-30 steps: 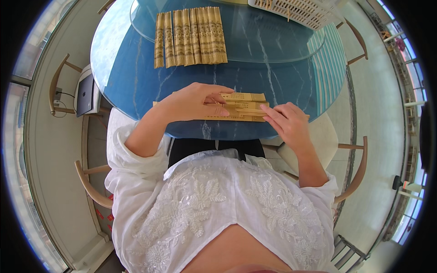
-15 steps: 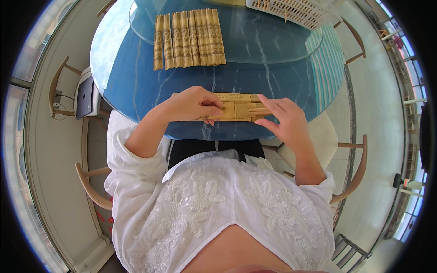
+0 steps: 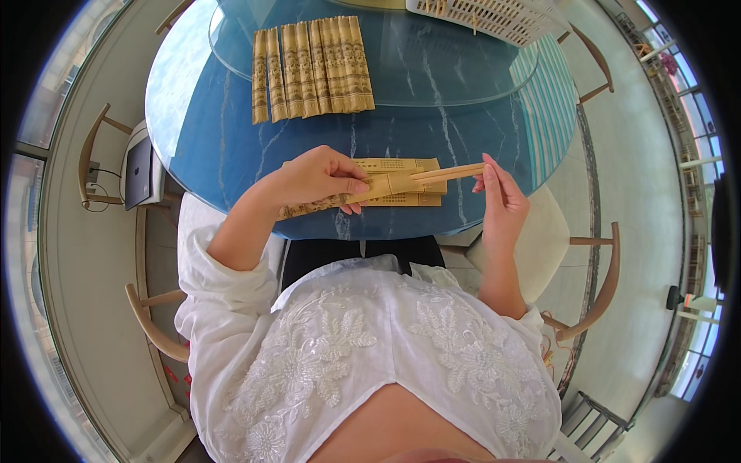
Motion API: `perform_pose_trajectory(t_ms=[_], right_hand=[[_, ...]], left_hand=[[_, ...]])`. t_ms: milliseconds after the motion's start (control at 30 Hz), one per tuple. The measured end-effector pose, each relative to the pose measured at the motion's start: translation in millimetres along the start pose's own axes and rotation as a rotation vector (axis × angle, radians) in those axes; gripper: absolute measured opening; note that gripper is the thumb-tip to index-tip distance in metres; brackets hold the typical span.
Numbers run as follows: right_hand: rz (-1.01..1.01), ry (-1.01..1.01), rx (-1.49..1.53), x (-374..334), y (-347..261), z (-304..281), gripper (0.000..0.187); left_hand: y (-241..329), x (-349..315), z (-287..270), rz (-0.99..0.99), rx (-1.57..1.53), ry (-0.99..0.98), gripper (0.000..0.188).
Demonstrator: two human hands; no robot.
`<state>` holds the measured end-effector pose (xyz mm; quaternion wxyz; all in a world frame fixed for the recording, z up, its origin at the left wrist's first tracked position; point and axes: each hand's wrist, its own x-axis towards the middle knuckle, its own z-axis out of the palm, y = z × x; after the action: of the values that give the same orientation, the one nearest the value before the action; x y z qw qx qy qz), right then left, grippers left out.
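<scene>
My left hand [image 3: 324, 176] pinches a tan printed paper chopstick sleeve [image 3: 395, 183] tilted up to the right. A pair of wooden chopsticks [image 3: 448, 173] lies partly inside the sleeve's right end. My right hand [image 3: 503, 197] grips their outer ends between thumb and fingers. Under the held sleeve, several flat paper sleeves [image 3: 421, 199] lie on the blue table by its near edge. Part of the held sleeve is hidden behind my left hand. Farther off at the left, a row of filled paper sleeves [image 3: 312, 69] lies side by side.
A white slatted basket [image 3: 494, 21] with loose chopsticks stands at the far right on the glass turntable [image 3: 401, 89] of the round blue table [image 3: 231, 170]. Wooden chairs [image 3: 590, 69] surround the table. A dark laptop [image 3: 139, 171] rests on the chair at the left.
My right hand has moved right and closed on the chopstick ends. The held sleeve is now raised and tilted off the flat ones below it.
</scene>
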<state>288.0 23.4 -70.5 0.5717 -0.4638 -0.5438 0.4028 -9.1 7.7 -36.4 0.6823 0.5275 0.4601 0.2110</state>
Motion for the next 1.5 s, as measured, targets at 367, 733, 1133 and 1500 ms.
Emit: perform_pose_trajectory(t_ms=[367,733,1133,1500], right_hand=[[-0.252,-0.202,-0.127,-35.5,9.5,44.1,0.04],[-0.128,-0.141,0.165,-25.3,8.3,41.1,0.028],[-0.014,-0.041,0.183,-10.2,4.3,42.6,0.022],[0.0,0.137,0.153,56.9,-3.6,15.7,0.022]], left_hand=[[1.9,11.9,5.9,0.03,-0.094,-0.054,0.029],[4.3,16.3,19.3,0.049,-0.141,-0.036,0.03],[3.5,13.6,25.9,0.094,-0.154,0.022,0.031],[-33.8,-37.3,-2.7,0.015,-0.163,0.077,0.025]])
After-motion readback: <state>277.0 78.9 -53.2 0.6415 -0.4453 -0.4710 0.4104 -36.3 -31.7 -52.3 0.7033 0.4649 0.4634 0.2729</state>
